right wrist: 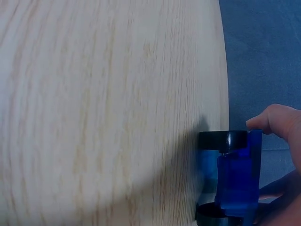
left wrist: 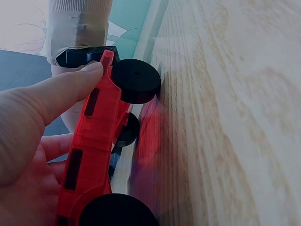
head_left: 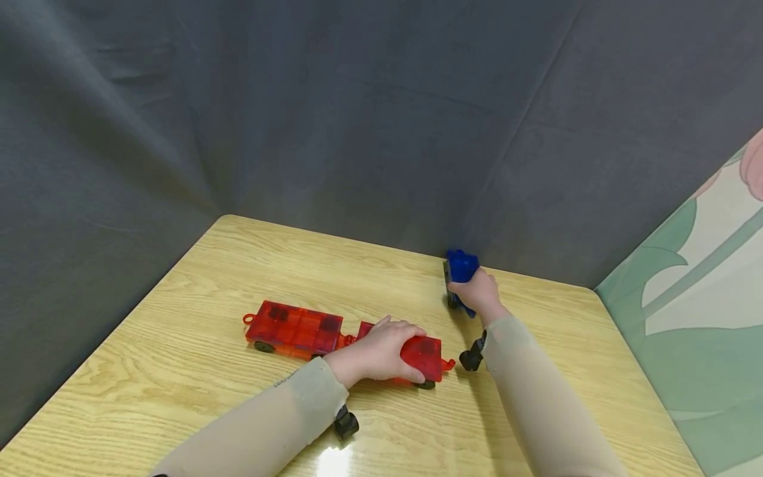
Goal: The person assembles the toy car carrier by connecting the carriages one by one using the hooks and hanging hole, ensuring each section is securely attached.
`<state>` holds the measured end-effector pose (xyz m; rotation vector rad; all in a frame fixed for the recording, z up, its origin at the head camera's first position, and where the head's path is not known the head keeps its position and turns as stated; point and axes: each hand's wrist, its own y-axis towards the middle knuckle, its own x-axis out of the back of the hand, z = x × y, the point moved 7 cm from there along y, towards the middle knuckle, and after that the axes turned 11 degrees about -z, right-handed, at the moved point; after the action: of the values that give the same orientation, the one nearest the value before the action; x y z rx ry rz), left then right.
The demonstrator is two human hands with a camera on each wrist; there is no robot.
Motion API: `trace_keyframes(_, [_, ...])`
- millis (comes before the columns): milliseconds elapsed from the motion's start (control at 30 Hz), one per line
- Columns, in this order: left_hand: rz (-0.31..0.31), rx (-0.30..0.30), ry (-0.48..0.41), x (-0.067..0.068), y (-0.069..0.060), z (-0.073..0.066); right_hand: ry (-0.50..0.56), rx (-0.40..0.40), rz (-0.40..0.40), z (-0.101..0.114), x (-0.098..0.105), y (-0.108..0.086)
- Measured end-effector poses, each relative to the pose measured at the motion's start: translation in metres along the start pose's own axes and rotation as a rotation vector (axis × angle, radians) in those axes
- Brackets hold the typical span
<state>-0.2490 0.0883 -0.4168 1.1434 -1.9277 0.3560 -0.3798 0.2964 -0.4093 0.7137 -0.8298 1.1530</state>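
Note:
Two translucent red toy wagons with black wheels stand in a row on the wooden table. My left hand (head_left: 381, 351) holds the right-hand red wagon (head_left: 426, 354) from above, its thumb along the near side, as the left wrist view also shows. The other red wagon (head_left: 292, 329) sits behind it, their ends meeting at a hook and ring. By the far table edge, my right hand (head_left: 479, 293) grips a blue toy wagon (head_left: 462, 266) between thumb and fingers. Its black wheels (right wrist: 223, 140) appear at or close to the tabletop; exact contact is unclear.
The pale wooden table (head_left: 197, 371) ends at a dark grey curtain (head_left: 357, 132) along the back and left. A floral-patterned surface (head_left: 709, 318) lies beyond the right edge. Black wrist cameras hang under both sleeves.

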Motion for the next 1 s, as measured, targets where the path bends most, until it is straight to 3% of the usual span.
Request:
trace_keyframes(433, [0.004, -0.001, -0.006, -0.004, -0.001, -0.001, 0.060, 0.042, 0.030, -0.001, 0.017, -0.012])
trace_keyframes(1000, [0.007, 0.005, -0.018, -0.001, 0.000, -0.002, 0.118, 0.200, 0.077, 0.007, 0.070, -0.056])
